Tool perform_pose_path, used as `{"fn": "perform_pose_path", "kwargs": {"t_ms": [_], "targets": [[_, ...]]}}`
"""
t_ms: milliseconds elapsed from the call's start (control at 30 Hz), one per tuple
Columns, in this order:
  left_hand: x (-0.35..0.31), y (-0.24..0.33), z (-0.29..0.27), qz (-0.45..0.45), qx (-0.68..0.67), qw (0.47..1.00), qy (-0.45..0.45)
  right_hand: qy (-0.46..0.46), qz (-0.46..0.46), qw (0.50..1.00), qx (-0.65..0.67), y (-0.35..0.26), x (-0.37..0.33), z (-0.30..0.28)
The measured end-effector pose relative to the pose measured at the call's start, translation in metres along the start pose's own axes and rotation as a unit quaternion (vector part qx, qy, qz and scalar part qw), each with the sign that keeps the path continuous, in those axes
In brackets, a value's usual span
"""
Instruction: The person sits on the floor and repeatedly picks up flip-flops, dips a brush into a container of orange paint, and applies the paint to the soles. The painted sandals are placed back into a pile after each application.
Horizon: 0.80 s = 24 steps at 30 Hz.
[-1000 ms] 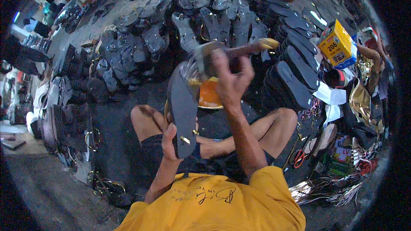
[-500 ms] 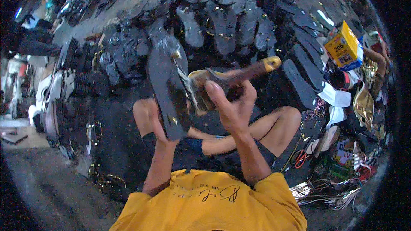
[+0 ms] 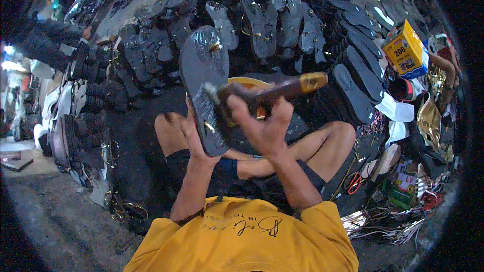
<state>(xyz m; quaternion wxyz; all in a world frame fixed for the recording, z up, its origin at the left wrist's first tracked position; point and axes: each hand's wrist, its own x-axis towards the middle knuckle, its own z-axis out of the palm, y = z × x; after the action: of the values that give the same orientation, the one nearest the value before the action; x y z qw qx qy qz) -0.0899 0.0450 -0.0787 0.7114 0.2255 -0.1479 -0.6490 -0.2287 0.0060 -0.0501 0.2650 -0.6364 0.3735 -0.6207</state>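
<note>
My left hand (image 3: 195,138) is closed around the heel end and edge of a black sandal sole (image 3: 202,65), held up in front of me. Its far half shines as if wet, and small gold-coloured bits show near both ends. My right hand (image 3: 267,130) grips a brush (image 3: 287,89) with a dark handle and a yellow tip. The pale, blurred head of this brush lies against the middle of the sole. Partly hidden behind the brush and right hand is a yellow-rimmed round container (image 3: 249,81).
Many black soles (image 3: 259,25) lie in an arc beyond my crossed legs. At right are stacked soles (image 3: 353,95), a yellow box (image 3: 405,53), gold sheet material (image 3: 428,121), orange-handled scissors (image 3: 354,184) and shiny strips (image 3: 388,226). Stacks of dark soles (image 3: 88,98) stand at left.
The sole has turned its face more toward me and shifted slightly right. The brush head has moved from beside its edge onto its face. More of its far half looks shiny.
</note>
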Motion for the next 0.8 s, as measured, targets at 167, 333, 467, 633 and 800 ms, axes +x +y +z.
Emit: {"fn": "perform_pose_path", "kwargs": {"t_ms": [167,333,467,633,800], "targets": [[0.008,-0.012,-0.069,-0.078,-0.011,0.992,0.099,0.075,0.049,0.996,0.028,-0.008,0.021,-0.004],[0.02,-0.004,0.003,-0.039,-0.074,0.995,0.058,0.141,0.242,0.958,-0.067,0.025,0.017,-0.027],[0.082,0.019,0.087,0.024,0.026,0.999,0.035,0.029,0.138,0.99,0.007,-0.014,-0.015,-0.053],[0.223,0.032,0.186,0.009,0.162,0.984,-0.07,0.207,0.297,0.932,-0.034,0.051,0.025,-0.145],[0.35,-0.127,0.191,-0.019,0.127,0.988,-0.09,0.265,0.309,0.892,-0.197,0.127,-0.009,-0.16]]}}
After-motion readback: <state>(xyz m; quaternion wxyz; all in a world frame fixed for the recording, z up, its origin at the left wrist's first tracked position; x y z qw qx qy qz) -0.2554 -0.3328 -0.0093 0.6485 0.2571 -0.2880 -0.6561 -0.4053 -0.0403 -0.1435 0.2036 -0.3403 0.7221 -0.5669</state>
